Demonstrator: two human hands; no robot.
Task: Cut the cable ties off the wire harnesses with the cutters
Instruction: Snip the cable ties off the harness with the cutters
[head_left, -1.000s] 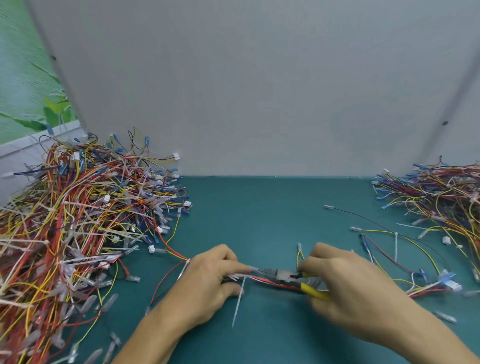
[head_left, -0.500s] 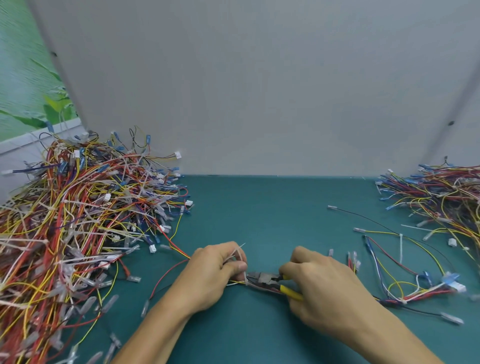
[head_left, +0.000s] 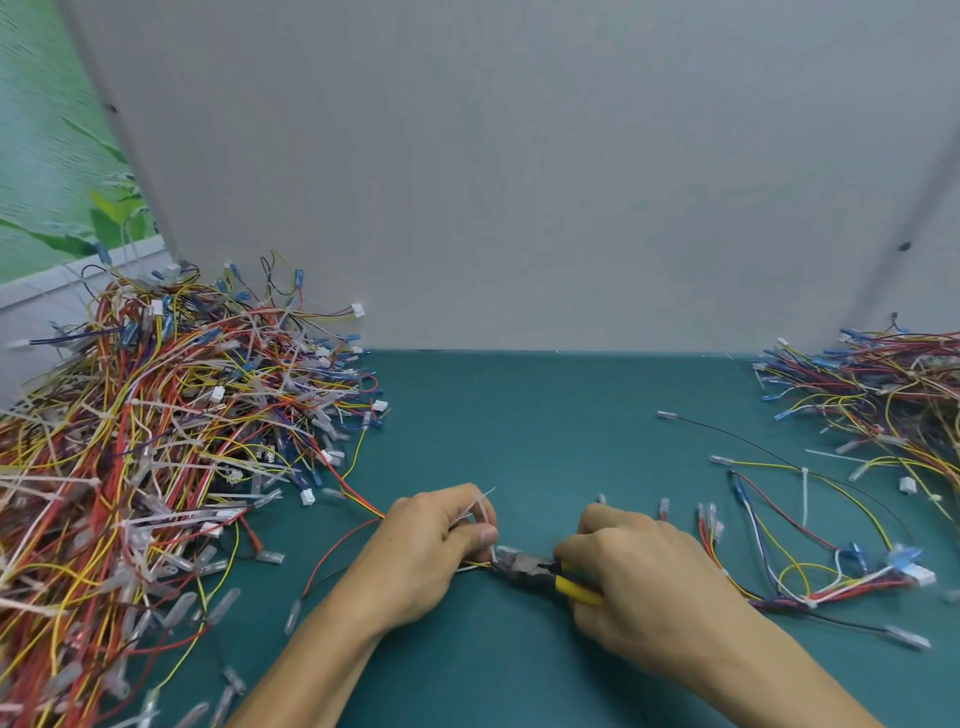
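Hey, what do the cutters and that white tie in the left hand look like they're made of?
Cutters: dark, dull metal head, probably steel; the yellow handles look like smooth plastic or rubber sleeves. Tie in the left hand: thin, pale, slightly translucent strip that bends, most likely nylon plastic. The right hand hides most of the handles.

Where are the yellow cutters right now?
The cutters are low in the middle of the head view, in the right hand, nose against the left hand.
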